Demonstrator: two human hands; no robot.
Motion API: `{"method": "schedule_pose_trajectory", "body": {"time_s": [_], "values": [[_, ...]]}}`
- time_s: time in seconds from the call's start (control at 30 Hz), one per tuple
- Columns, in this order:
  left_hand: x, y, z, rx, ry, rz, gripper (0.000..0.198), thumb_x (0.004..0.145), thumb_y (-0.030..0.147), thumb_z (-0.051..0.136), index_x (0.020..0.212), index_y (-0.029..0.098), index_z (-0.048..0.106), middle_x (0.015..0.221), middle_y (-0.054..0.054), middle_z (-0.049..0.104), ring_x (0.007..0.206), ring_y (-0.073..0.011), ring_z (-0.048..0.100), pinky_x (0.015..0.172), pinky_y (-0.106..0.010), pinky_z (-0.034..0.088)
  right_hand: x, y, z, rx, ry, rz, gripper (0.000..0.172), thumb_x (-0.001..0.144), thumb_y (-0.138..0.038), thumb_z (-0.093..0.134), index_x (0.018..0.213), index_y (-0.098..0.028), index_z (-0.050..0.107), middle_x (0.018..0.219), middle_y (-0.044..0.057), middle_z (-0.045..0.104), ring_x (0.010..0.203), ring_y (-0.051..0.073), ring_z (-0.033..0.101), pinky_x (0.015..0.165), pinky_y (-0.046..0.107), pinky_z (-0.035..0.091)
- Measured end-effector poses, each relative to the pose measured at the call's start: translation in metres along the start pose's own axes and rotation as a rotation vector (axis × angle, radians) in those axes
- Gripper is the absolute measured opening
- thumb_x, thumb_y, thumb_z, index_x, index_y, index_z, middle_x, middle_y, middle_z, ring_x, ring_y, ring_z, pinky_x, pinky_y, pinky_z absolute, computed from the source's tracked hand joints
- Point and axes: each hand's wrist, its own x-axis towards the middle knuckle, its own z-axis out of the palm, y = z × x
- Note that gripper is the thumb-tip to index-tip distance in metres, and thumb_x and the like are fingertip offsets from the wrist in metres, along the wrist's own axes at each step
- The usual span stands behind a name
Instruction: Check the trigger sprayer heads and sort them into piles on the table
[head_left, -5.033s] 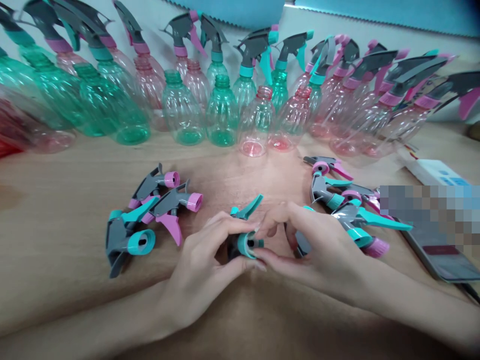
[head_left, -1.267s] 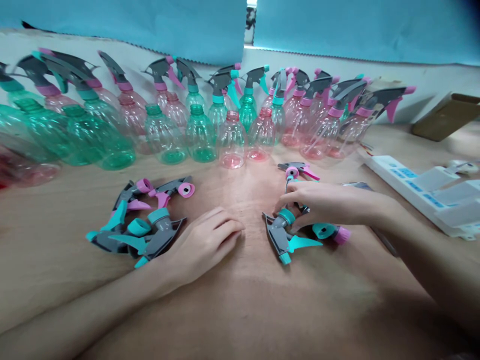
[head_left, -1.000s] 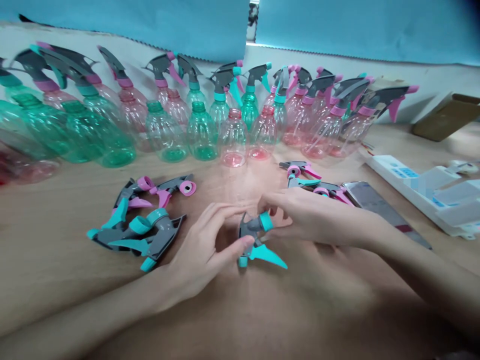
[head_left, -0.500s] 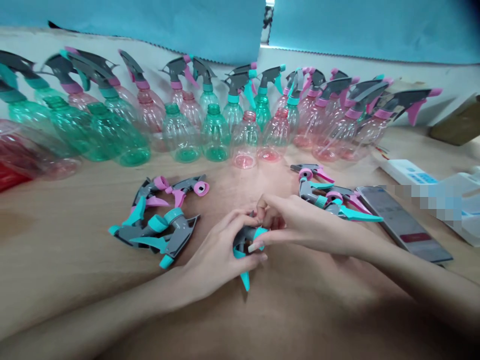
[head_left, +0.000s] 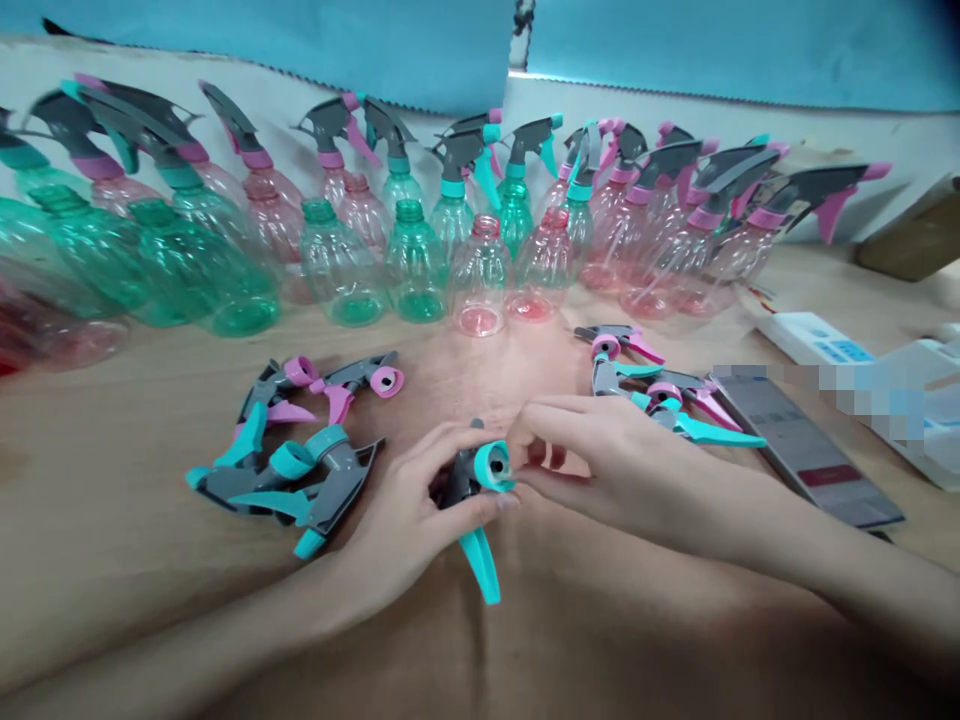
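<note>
At table [head_left: 487, 375] | left grip [head_left: 412, 500]: clasping sprayer [head_left: 459, 482] | right grip [head_left: 607, 465]: curled at collar [head_left: 486, 466]

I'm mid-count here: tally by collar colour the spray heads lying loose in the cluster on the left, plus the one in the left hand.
Loose pink-collared heads: 2
Loose teal-collared heads: 2
Teal-collared head in the left hand: 1
Total: 5
</note>
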Motion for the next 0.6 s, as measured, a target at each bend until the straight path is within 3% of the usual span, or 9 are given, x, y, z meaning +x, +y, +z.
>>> {"method": "schedule_pose_trajectory", "body": {"time_s": [0.2, 0.37, 0.6], "values": [[0.003, 0.006, 0.002, -0.049, -0.009, -0.016, 0.034, 0.071, 0.025, 0.077, 0.104, 0.025, 0.068, 0.110, -0.003, 0.061, 0.102, -0.0227, 0.055, 0.091, -0.035, 0.041, 0.002, 0.001, -0.004, 0.116, -0.101, -0.002, 0.010, 0.080, -0.017, 0.064, 0.082, -0.019, 0.055, 0.071, -0.007, 0.058, 0.058, 0.005, 0.047, 0.052, 0.017, 0.033], [0.004, 0.008, 0.004, -0.104, 0.017, -0.052, 0.029, 0.066, 0.020, 0.079, 0.093, 0.022, 0.071, 0.104, -0.003, 0.061, 0.098, -0.0229, 0.056, 0.086, -0.034, 0.042, 0.004, 0.002, 0.002, 0.243, -0.034, 0.057, 0.018, 0.077, -0.015, 0.066, 0.075, -0.019, 0.049, 0.066, -0.008, 0.054, 0.056, 0.005, 0.046, 0.050, 0.016, 0.035], [0.001, 0.004, 0.004, -0.077, 0.087, -0.073, 0.030, 0.072, 0.021, 0.074, 0.102, 0.025, 0.068, 0.091, 0.001, 0.060, 0.082, -0.0172, 0.054, 0.070, -0.027, 0.039, 0.005, -0.001, 0.017, 0.525, 0.028, 0.212, 0.021, 0.077, -0.012, 0.060, 0.077, -0.021, 0.041, 0.073, -0.006, 0.050, 0.057, 0.005, 0.049, 0.048, 0.018, 0.037]]}}
